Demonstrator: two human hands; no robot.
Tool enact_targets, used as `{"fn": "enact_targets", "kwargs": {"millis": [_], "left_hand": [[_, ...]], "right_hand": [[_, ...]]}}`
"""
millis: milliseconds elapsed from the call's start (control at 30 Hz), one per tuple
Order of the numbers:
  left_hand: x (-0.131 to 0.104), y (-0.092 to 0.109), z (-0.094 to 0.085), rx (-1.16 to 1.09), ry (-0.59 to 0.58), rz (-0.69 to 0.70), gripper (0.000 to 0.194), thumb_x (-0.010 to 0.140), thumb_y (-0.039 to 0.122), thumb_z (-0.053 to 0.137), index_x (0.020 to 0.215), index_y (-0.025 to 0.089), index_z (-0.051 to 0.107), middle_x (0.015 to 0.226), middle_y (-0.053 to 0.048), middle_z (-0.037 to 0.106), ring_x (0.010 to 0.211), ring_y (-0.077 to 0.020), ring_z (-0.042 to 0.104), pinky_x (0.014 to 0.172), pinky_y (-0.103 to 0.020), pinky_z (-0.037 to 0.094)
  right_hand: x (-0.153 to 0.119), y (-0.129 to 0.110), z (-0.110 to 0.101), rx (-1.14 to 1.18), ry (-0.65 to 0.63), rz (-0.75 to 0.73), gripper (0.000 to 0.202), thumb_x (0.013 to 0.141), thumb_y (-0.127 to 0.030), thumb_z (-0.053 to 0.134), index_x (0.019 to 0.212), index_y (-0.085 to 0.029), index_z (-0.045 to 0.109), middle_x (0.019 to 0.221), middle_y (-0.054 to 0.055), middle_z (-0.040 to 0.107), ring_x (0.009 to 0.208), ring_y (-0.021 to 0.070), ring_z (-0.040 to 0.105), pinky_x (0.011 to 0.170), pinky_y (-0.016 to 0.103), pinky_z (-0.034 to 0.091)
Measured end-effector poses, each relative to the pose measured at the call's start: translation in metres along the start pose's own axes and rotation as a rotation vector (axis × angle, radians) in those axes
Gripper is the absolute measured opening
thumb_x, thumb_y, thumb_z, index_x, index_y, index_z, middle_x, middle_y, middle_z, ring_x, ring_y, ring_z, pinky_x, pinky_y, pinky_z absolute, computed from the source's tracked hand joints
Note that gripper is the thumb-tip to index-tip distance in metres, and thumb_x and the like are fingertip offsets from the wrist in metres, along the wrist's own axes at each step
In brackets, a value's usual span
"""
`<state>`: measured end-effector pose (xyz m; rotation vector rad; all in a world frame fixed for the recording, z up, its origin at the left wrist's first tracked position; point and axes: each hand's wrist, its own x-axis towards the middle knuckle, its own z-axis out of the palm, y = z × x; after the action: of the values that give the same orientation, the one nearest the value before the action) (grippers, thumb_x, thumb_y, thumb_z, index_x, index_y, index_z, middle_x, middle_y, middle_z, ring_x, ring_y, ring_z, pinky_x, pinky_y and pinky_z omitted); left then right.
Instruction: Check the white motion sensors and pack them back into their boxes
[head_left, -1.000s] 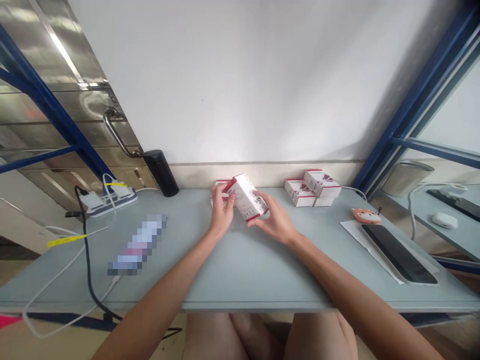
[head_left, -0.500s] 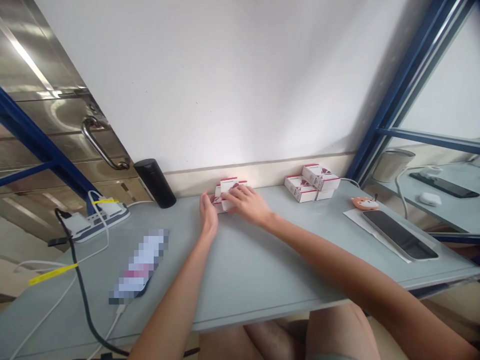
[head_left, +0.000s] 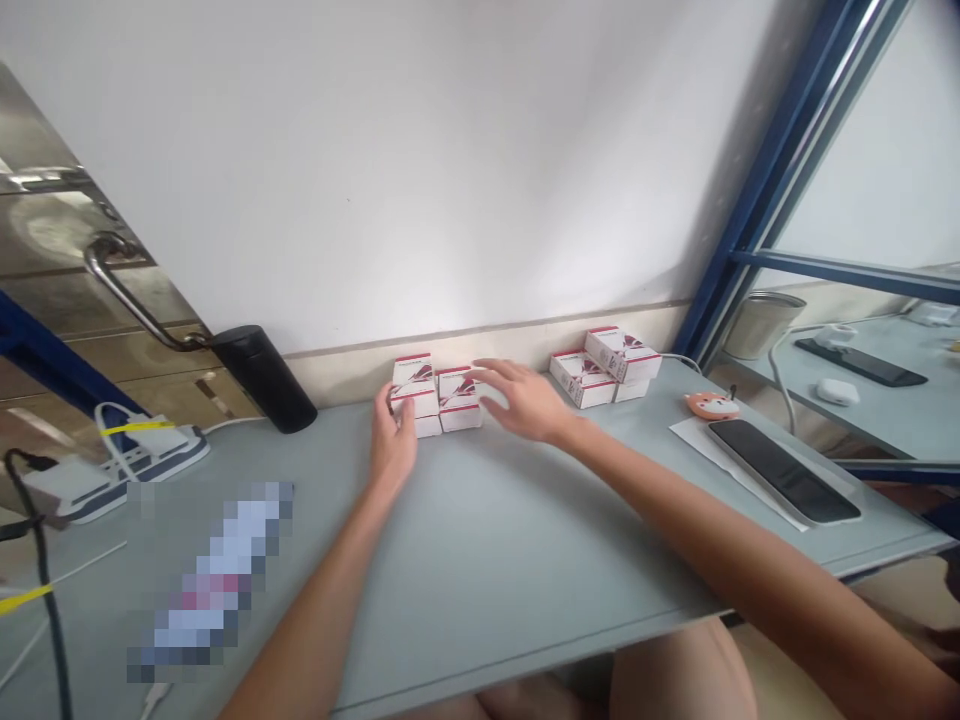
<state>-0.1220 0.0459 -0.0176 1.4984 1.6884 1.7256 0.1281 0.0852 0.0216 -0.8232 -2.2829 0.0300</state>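
Near the wall, small white cardboard boxes with red edges stand in a group. One upper box (head_left: 414, 378) rests on a lower box (head_left: 428, 428), and another box (head_left: 459, 412) sits just to their right. My left hand (head_left: 393, 440) is wrapped round the left side of the upper box, its thumb against the front and its other fingers partly hidden. My right hand (head_left: 529, 402) is open beside the right-hand box, fingers stretched towards its top edge, with nothing in its grasp.
A second box stack (head_left: 619, 360) stands at the back right. Left are a black cylinder (head_left: 270, 380), a power strip (head_left: 142, 475) and a blurred phone (head_left: 217, 575). Right lie an orange-and-white animal-shaped item (head_left: 712, 405) and a dark phone (head_left: 784, 468) on paper. A glass partition borders the table.
My right hand has come off the boxes and opened to their right. The upper box now sits on the left side of the group, with my left hand round it. The view has shifted.
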Motion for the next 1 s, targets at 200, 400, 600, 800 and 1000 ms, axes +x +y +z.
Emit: {"fn": "enact_targets", "kwargs": {"millis": [200,400,600,800,1000], "left_hand": [[-0.019,0.033,0.003,0.326,0.282,0.453,0.031,0.092,0.016,0.06,0.122,0.024,0.062,0.124,-0.013,0.067,0.125,-0.0328,0.055,0.12,-0.059,0.032],[-0.054,0.056,0.026,0.344,0.046,0.798,0.026,0.09,0.0,0.052,0.095,0.023,0.064,0.09,-0.003,0.066,0.09,-0.0223,0.062,0.086,-0.039,0.05],[-0.06,0.046,0.046,0.22,-0.461,0.874,0.03,0.086,-0.003,0.047,0.081,0.023,0.062,0.079,-0.001,0.061,0.071,-0.0154,0.054,0.065,-0.028,0.046],[-0.05,0.053,0.07,0.129,-0.437,0.565,0.023,0.094,0.008,0.047,0.096,0.023,0.064,0.089,-0.002,0.066,0.08,-0.0149,0.064,0.073,-0.028,0.051],[-0.079,0.068,0.089,-0.233,-0.314,0.089,0.076,0.094,0.036,0.075,0.154,0.036,0.028,0.144,-0.011,0.055,0.121,-0.0231,0.063,0.101,-0.042,0.057]], "right_hand": [[-0.065,0.092,-0.02,-0.312,0.152,0.391,0.048,0.09,-0.015,0.059,0.138,-0.016,0.063,0.144,0.024,0.061,0.14,0.0434,0.051,0.111,0.066,0.045],[-0.063,0.086,-0.032,-0.053,0.012,0.379,0.036,0.092,-0.012,0.05,0.113,-0.027,0.075,0.122,0.006,0.074,0.109,0.0262,0.07,0.096,0.04,0.055],[-0.065,0.085,-0.037,-0.168,-0.008,0.416,0.041,0.096,-0.039,0.065,0.134,-0.024,0.069,0.142,0.015,0.065,0.13,0.0378,0.061,0.107,0.053,0.05],[-0.062,0.078,-0.038,0.292,0.094,0.604,0.048,0.087,-0.059,0.075,0.122,-0.027,0.073,0.122,0.009,0.075,0.101,0.0299,0.072,0.086,0.042,0.057],[-0.058,0.039,-0.03,0.924,-0.041,0.658,0.054,0.099,-0.072,0.052,0.116,-0.024,0.07,0.105,0.005,0.076,0.091,0.0248,0.071,0.079,0.037,0.057]]}}
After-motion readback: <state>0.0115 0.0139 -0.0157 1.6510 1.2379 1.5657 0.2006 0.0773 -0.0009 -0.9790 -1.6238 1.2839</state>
